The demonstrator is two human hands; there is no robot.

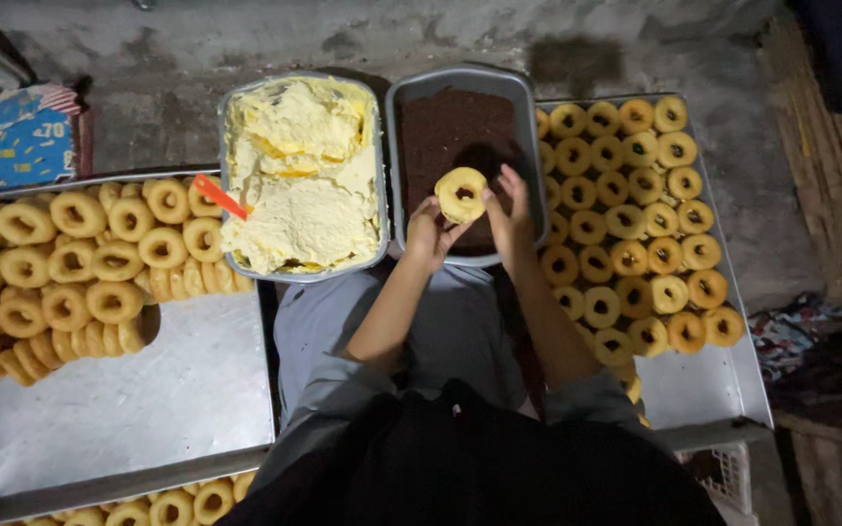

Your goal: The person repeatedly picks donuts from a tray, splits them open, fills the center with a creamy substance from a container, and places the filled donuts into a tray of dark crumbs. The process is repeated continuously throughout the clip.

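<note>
A ring doughnut (pixel 461 194) with a pale cream-coated face sits between both hands, held just above the near end of a metal tub of dark chocolate sprinkles (pixel 455 131). The left hand (pixel 428 234) grips its lower left edge, fingers closed on the rim; the right hand (pixel 509 209) holds the right edge, fingers likewise pressed to the doughnut, with the forefinger raised over the tub. Just beside the sprinkle tub, to the left, stands a second metal tub heaped with yellow-white buttercream (pixel 304 170), and an orange spatula (pixel 218 196) juts from its left side. To the right, a metal tray (pixel 723 380) carries neat rows of plain golden doughnuts (pixel 626 219). To the left, another tray (pixel 129 399) bears a looser pile of doughnuts (pixel 60 273) at its far end. A blue and red printed packet (pixel 17 136) lies beyond that tray.
</note>
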